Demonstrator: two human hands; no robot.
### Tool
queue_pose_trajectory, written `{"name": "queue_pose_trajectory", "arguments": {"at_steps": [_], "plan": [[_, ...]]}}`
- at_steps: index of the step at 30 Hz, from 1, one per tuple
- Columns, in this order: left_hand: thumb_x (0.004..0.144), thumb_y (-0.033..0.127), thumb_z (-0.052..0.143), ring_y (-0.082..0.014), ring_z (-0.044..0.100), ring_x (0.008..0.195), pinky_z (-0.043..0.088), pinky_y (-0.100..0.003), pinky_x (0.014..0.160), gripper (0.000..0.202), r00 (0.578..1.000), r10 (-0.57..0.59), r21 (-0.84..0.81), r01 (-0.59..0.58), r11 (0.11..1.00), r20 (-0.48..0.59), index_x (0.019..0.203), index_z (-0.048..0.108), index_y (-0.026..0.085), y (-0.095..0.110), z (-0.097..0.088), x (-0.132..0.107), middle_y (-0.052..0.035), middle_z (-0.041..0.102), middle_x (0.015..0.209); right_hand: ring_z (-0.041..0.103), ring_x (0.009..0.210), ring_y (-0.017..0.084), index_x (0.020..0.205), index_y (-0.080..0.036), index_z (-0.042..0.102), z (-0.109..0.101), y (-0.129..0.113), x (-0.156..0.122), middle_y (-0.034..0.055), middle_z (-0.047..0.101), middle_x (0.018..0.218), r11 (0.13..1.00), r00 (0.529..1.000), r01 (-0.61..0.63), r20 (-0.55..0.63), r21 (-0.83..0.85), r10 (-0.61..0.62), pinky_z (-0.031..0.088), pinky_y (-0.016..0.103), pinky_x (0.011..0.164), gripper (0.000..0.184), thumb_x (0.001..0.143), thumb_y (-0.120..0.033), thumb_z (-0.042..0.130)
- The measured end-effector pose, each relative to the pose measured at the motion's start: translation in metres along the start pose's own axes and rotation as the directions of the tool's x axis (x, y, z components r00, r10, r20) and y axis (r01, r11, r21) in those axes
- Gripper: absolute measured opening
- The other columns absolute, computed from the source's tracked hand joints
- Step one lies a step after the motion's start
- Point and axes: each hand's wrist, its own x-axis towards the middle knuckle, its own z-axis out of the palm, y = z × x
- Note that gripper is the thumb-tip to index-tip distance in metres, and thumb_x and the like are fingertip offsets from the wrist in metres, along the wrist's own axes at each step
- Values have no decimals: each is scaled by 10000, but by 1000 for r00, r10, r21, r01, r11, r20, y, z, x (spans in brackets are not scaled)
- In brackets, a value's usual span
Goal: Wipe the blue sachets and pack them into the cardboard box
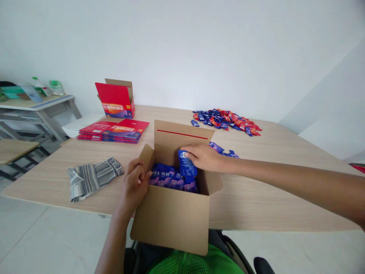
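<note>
An open brown cardboard box (173,217) sits at the table's near edge, partly over my lap. Several blue sachets (168,179) stand in a row inside it. My right hand (203,156) reaches in from the right and pinches one blue sachet (186,165) upright over the row. My left hand (136,182) curls its fingers around the box's left wall and side flap. The back flap, with a red line, stands up behind the hands.
A pile of red and blue sachets (226,120) lies at the far right of the wooden table (270,179). A stack of flat red cartons (114,130), an open red box (116,99) and a striped cloth (92,177) lie to the left. Desks stand at far left.
</note>
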Motion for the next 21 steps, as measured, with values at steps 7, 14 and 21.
{"name": "queue_pose_trajectory", "arguments": {"at_steps": [7, 14, 21], "plan": [[881, 135, 621, -149, 583, 1019, 464, -261, 851, 368, 1000, -7, 0, 7, 1000, -5, 674, 335, 237, 0, 0, -1, -34, 542, 1031, 703, 1066, 204, 1280, -202, 672, 4, -3, -1, 81, 762, 1159, 999, 992, -30, 124, -36, 35, 481, 278, 929, 344, 1032, -249, 437], [864, 148, 622, -172, 587, 1019, 473, -288, 829, 360, 1000, -29, 2, 29, 1000, -13, 664, 337, 240, -1, 1, 0, -43, 561, 1043, 736, 973, 263, 1006, -122, 793, 18, -9, 22, 170, 777, 1044, 979, 928, -114, 333, -171, 166, 522, 262, 730, 227, 864, -243, 665], [878, 171, 614, -172, 591, 1020, 474, -285, 838, 360, 1000, -18, 0, 18, 1000, -16, 662, 333, 239, -1, 1, 1, -41, 559, 1024, 756, 882, 248, 1115, -146, 773, 40, -12, 33, 138, 791, 1005, 968, 887, -156, 404, -197, 225, 543, 260, 704, 296, 859, -268, 686]]}}
